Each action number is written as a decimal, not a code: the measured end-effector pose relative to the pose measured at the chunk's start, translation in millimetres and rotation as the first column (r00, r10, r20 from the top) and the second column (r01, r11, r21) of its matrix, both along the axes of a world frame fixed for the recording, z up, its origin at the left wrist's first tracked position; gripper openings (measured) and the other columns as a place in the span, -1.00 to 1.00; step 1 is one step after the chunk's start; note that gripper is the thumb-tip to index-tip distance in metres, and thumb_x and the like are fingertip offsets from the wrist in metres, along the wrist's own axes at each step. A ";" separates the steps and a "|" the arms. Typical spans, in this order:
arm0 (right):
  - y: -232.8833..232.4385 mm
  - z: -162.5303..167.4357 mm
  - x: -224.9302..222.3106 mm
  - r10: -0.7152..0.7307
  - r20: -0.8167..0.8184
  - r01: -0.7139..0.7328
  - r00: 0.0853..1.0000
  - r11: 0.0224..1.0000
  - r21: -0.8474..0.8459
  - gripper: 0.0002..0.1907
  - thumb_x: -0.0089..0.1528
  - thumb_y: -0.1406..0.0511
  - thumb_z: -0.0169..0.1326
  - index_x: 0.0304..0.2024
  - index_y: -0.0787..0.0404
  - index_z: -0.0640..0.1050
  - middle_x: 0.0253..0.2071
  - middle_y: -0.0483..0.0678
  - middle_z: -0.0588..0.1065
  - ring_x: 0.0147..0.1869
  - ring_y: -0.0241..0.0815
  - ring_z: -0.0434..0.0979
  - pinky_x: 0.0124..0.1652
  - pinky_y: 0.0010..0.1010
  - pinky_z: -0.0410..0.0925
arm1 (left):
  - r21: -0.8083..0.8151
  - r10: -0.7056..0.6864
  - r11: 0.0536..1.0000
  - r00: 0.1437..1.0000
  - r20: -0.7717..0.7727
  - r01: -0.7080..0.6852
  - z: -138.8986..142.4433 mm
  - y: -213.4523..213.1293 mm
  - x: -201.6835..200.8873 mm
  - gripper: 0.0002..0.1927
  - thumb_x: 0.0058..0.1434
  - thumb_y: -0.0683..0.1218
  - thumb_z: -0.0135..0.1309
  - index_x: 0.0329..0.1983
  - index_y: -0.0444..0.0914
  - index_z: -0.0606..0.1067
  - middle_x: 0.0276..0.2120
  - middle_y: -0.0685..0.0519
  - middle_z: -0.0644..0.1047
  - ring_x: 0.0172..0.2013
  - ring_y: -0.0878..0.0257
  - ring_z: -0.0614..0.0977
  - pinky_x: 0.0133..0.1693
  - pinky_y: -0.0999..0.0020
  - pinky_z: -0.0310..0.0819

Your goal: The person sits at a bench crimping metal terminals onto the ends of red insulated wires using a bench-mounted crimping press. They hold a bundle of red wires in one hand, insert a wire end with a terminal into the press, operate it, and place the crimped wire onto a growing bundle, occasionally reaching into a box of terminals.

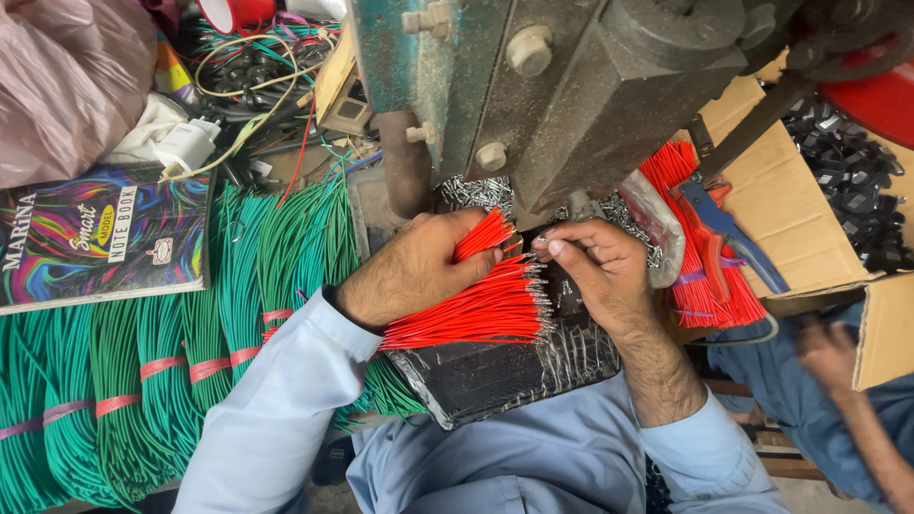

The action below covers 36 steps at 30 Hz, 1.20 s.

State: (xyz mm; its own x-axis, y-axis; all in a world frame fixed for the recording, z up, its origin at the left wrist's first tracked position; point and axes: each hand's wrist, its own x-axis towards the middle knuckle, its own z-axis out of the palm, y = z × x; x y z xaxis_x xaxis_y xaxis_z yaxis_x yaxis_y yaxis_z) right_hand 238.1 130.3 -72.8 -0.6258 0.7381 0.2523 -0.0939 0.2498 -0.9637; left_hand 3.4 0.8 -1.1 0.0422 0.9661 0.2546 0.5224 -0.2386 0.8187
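— Holding this many at once worries us. Our left hand [411,271] is curled tight round the bundle of red wires [471,306], which lies across the black foil-wrapped block [495,376] on our lap, stripped ends toward the right.

— And the right hand [595,271]?

— Pinched narrow, thumb and forefinger closed on a single wire end [539,244] just under the grey-green press [571,86]. If the left grip slackens, we judge the bundle would fan out and slide off the block.

— We'd add that our fingertips sit very near the machine's underside; a slip there could nip them.

— Farther out, the green wire bundles [143,381] and the blue-handled pliers [728,233] on the second red bundle [700,238] could snag a sleeve.
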 end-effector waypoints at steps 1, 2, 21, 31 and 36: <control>-0.1 -0.1 0.6 -0.002 -0.003 0.002 1.000 1.000 0.000 -0.89 0.36 0.46 0.08 -0.06 0.38 0.55 -0.12 0.07 0.63 -0.02 -0.22 0.66 0.06 -0.39 0.52 | -0.016 0.001 1.000 1.000 0.000 -0.001 0.1 0.1 0.3 -0.75 0.27 -0.06 0.10 -0.07 -0.28 0.51 -0.38 -0.17 0.61 -0.30 -0.07 0.70 -0.24 0.13 0.55; -0.2 -0.2 1.1 -0.004 -0.006 0.004 1.000 1.000 0.000 -0.88 0.36 0.47 0.08 -0.06 0.38 0.55 -0.12 0.07 0.63 -0.02 -0.21 0.66 0.06 -0.39 0.52 | -0.032 0.003 0.999 1.000 0.001 -0.003 0.2 0.2 0.3 -0.75 0.26 -0.06 0.10 -0.08 -0.28 0.51 -0.39 -0.17 0.61 -0.30 -0.07 0.70 -0.24 0.13 0.56; -6.7 11.7 -3.0 -0.154 -0.082 0.165 0.985 0.975 0.146 -0.92 0.41 0.48 0.05 -0.06 0.41 0.53 -0.12 0.09 0.62 -0.02 -0.18 0.67 0.07 -0.36 0.53 | 0.013 -0.043 0.999 0.987 0.156 0.041 -13.0 6.2 -6.2 -0.78 0.27 -0.12 0.15 -0.09 -0.34 0.52 -0.38 -0.05 0.61 -0.34 0.25 0.63 -0.20 0.31 0.55; -2.1 12.1 -24.1 -0.029 0.045 0.026 0.999 0.997 0.072 -0.88 0.31 0.48 0.11 -0.10 0.39 0.56 -0.15 -0.07 0.63 -0.05 -0.37 0.60 0.00 -0.53 0.46 | -0.009 -0.034 0.999 0.963 0.266 0.037 -21.9 8.9 -11.0 -0.81 0.28 -0.19 0.07 -0.07 -0.35 0.52 -0.31 0.04 0.59 -0.23 0.35 0.57 -0.11 0.37 0.53; 1.8 9.2 -23.3 -0.030 0.143 0.010 0.989 0.990 0.138 -0.95 0.31 0.44 0.20 -0.23 0.37 0.62 -0.31 -0.12 0.59 -0.23 -0.45 0.49 -0.20 -0.59 0.39 | 0.026 -0.054 0.998 0.971 0.232 0.049 -18.9 6.8 -11.1 -0.81 0.29 -0.19 0.07 -0.06 -0.36 0.51 -0.30 0.04 0.59 -0.21 0.34 0.58 -0.08 0.36 0.52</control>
